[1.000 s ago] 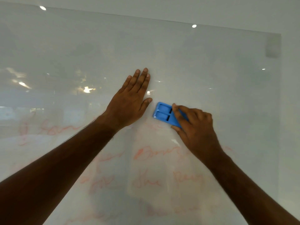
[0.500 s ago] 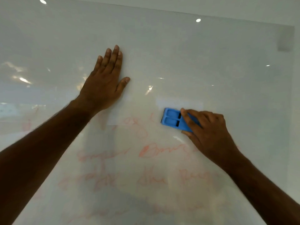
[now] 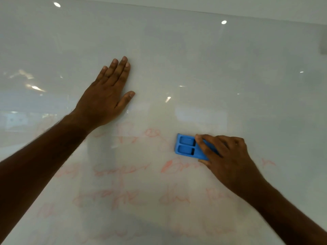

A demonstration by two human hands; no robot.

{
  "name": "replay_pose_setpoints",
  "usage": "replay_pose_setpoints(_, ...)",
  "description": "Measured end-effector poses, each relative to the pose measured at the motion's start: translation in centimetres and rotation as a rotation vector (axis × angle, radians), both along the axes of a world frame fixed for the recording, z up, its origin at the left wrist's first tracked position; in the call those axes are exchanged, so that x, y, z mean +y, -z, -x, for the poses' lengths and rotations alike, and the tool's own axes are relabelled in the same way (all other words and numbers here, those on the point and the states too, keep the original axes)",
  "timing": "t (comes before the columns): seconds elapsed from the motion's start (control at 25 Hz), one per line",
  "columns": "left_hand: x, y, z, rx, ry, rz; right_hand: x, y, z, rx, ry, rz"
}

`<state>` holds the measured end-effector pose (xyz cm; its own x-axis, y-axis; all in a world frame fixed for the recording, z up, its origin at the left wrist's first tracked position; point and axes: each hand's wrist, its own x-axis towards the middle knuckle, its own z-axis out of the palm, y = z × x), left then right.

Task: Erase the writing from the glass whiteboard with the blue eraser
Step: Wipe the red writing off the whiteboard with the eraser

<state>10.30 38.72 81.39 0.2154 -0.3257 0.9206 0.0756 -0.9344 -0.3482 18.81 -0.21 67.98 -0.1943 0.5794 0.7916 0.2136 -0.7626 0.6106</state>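
Board: glass whiteboard (image 3: 230,71), smooth and glossy, pale grey-white, its top edge running across the upper frame; ceiling lights (image 3: 224,22) mirror in it as small bright spots.
Writing: red marker script (image 3: 122,169), cursive, faint and smeared, in several rows across the lower half of the glass; words not legible.
Eraser: blue eraser (image 3: 185,145), a flat rectangular block of moulded plastic whose visible back carries two shallow rectangular recesses, one above the other; it lies flat against the glass at the top row of script, right of centre.
Right hand: right hand (image 3: 228,156) grips the eraser's right end, forefinger laid across its back, thumb under its lower edge, other fingers curled; the left end of the block shows clear of the fingers.
Left hand: left hand (image 3: 106,96) pressed flat on bare glass, fingers straight and close together, thumb spread to the side; it holds nothing.
Relation: eraser sits below and to the right of the left hand, well apart from it.
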Motion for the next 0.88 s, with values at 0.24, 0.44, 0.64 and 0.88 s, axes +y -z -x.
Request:
replay_pose_setpoints(0.24,0.1,0.5,-0.4,-0.009,0.017,0.034,1.1,-4.9,0.4,0.041,-0.058,-0.163)
replay_pose_setpoints(0.44,0.3,0.6,-0.3,-0.013,0.037,0.051,7.3,-4.4,1.6,0.043,-0.068,-0.131)
replay_pose_setpoints(0.64,0.7,1.0,-0.2,0.000,0.031,0.040,5.2,0.5,1.0,0.028,-0.034,0.034)
replay_pose_setpoints(0.88,0.5,1.4,-0.3,-0.017,0.023,0.041,1.5,-3.2,1.2,0.029,-0.034,-0.012)
